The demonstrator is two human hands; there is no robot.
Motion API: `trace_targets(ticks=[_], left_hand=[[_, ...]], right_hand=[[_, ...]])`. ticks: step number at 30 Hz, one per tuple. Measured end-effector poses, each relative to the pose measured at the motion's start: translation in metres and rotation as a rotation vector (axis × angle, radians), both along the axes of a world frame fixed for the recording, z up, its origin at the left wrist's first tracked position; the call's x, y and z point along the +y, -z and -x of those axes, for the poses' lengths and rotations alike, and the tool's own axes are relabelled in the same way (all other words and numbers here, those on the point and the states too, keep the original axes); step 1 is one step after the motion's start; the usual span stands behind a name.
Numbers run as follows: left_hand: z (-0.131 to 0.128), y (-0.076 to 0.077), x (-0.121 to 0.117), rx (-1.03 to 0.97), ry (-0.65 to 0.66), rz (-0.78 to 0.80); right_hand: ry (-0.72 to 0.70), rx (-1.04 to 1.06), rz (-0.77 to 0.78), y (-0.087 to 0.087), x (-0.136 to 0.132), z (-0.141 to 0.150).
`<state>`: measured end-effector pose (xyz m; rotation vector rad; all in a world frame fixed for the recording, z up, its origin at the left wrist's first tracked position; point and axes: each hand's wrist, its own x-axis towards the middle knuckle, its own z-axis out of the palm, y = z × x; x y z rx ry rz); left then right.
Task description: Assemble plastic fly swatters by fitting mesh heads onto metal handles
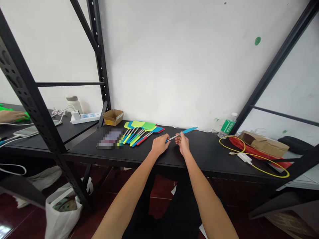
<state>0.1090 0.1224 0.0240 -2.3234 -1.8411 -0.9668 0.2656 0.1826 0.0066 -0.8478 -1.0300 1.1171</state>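
Observation:
My left hand (159,145) and my right hand (182,143) are over the black tabletop (204,156), close together. Between them is a fly swatter (177,136) with a blue head and a thin metal shaft. My left hand grips its lower end, and my right fingers pinch the shaft. The blue head (189,130) points to the far right. To the left lies a fanned row of several fly swatters (141,133) with green, yellow, blue and red parts. Beyond them is a pixelated, obscured flat item (109,138).
A small cardboard box (113,117) stands at the table's back left. A water bottle (228,125), yellow cable (254,156), and a kraft package (263,143) on red plastic lie right. Black shelving uprights (32,99) frame the table. A co-worker's hand (11,116) rests on a separate table.

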Motion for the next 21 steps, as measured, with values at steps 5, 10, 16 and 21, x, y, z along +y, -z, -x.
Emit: trace_targets(ticks=[5,10,16,21], left_hand=[[-0.0005,-0.0016,-0.0019,0.009,-0.002,0.026],[0.0002,-0.0011,-0.0015,0.034,0.004,0.046],[0.0014,0.0001,-0.0024,0.089,0.017,0.072],[-0.0011,0.0004,-0.0069,0.129,-0.01,0.055]], right_hand=[[0.007,-0.018,-0.025,0.0034,0.0017,-0.0001],[0.007,-0.045,-0.042,0.0068,0.0037,-0.0012],[-0.065,-0.166,-0.05,0.0064,0.002,-0.0001],[-0.17,-0.288,-0.055,0.0018,-0.0048,0.0033]])
